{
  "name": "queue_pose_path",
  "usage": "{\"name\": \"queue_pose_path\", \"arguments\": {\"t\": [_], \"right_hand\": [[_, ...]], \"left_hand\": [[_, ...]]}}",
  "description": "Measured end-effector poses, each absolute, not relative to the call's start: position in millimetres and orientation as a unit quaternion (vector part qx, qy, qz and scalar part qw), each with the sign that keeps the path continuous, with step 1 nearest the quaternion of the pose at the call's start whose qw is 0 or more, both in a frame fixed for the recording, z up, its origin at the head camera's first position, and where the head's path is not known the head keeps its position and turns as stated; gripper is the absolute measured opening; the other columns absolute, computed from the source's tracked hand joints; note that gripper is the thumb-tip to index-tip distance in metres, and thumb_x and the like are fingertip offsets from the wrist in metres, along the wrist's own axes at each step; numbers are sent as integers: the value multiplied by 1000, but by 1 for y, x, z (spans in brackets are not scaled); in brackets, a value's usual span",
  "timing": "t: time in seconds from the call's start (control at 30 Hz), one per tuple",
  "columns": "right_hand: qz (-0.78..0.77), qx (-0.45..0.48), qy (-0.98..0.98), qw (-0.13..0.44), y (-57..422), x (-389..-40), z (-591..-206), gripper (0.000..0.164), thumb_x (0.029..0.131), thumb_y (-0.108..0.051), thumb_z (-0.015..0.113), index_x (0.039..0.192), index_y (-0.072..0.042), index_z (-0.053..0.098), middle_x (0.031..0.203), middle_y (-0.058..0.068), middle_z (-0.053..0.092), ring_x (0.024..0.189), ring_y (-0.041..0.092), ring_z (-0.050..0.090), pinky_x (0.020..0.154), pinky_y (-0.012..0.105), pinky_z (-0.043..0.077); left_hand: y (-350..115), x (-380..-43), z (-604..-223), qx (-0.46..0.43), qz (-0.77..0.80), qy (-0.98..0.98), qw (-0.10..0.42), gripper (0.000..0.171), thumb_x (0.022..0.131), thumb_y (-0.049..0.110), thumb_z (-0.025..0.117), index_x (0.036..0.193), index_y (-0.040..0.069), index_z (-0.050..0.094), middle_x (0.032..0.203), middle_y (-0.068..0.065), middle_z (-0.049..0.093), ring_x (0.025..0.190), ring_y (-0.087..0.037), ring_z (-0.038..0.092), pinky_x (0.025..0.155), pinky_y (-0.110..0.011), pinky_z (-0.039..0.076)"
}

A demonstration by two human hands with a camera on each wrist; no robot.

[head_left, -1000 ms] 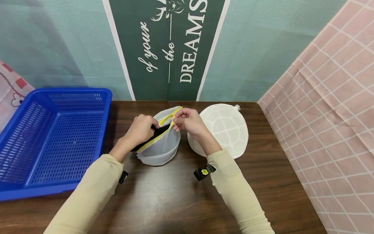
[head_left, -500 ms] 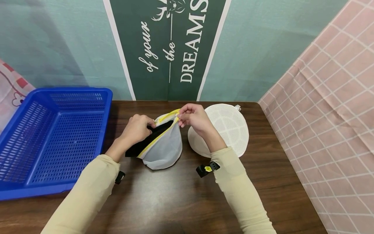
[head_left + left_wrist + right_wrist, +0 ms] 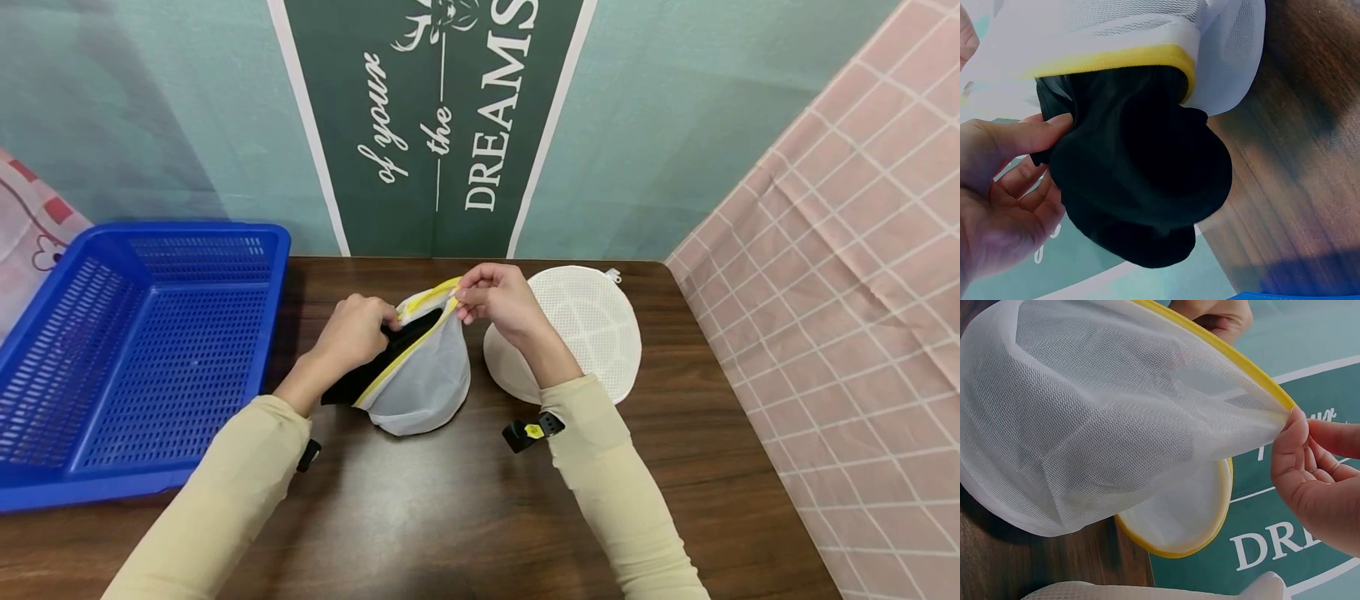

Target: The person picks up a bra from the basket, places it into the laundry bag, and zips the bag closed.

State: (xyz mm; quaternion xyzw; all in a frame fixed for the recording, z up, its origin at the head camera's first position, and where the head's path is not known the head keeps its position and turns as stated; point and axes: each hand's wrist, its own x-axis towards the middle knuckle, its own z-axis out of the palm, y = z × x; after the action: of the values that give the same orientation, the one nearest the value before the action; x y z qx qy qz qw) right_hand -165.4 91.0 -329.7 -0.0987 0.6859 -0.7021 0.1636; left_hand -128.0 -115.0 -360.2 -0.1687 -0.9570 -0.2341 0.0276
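Two-handed, pinches black cloth (image 3: 1141, 169) with the left hand (image 3: 351, 335) at the mouth of a white mesh bag (image 3: 429, 383), pinches its yellow edge (image 3: 1235, 353) with the right hand (image 3: 504, 305).

Free room: the near table (image 3: 408, 521) between the sleeves (image 3: 217, 492), and the strip right of the pouch (image 3: 596, 333). Obstacles: the basket (image 3: 276, 300) at left; the backdrop (image 3: 637, 167) at far; the right hand (image 3: 502, 304) over the pouch's left part; black cloth (image 3: 1141, 162) bulging from the bag's (image 3: 423, 379) mouth.
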Motion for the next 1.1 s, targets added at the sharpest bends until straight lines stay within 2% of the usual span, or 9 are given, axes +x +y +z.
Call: {"name": "queue_pose_path", "arguments": {"t": [0.37, 0.57, 0.67, 0.9, 1.1], "right_hand": [[-703, -101, 684, 167, 85, -164, -330, 5, 83, 15, 50, 83, 11, 53, 64, 10, 57, 50, 16, 56, 50, 25, 49], [-696, -105, 689, 173, 87, -164, -331, 5, 83, 14, 50, 84, 10, 53, 66, 10, 56, 51, 16, 56, 51, 25, 50], [-693, -109, 689, 183, 90, -165, -332, 6, 84, 15, 50, 84, 9, 52, 66, 11, 56, 52, 16, 56, 52, 25, 50], [-680, -129, 694, 197, 99, -167, -333, 5, 85, 13, 49, 84, 9, 52, 66, 11, 56, 53, 16, 58, 53, 25, 51], [-671, -135, 700, 204, 109, -168, -333, 6, 83, 15, 50, 86, 10, 52, 66, 11, 56, 53, 16, 57, 52, 26, 50]], "left_hand": [[-109, -125, -364, -187, -230, -955, 13, 34, 64, -15, 50, 80, 4, 73, 84, -11, 68, 76, -32, 62, 66, -42, 51], [-110, -123, -364, -175, -250, -952, -16, 21, 73, -5, 67, 91, 4, 72, 94, -11, 68, 88, -31, 62, 75, -42, 49], [-113, -122, -364, -166, -281, -945, -28, 22, 74, 2, 72, 96, 2, 70, 96, -12, 67, 92, -29, 61, 79, -42, 48], [-128, -118, -363, -153, -353, -922, -41, 23, 77, 11, 72, 97, 0, 68, 88, -10, 67, 81, -22, 62, 73, -38, 49], [-143, -107, -358, -101, -381, -918, -33, 22, 82, 13, 67, 100, 0, 66, 90, -12, 67, 82, -24, 62, 73, -39, 49]]}}
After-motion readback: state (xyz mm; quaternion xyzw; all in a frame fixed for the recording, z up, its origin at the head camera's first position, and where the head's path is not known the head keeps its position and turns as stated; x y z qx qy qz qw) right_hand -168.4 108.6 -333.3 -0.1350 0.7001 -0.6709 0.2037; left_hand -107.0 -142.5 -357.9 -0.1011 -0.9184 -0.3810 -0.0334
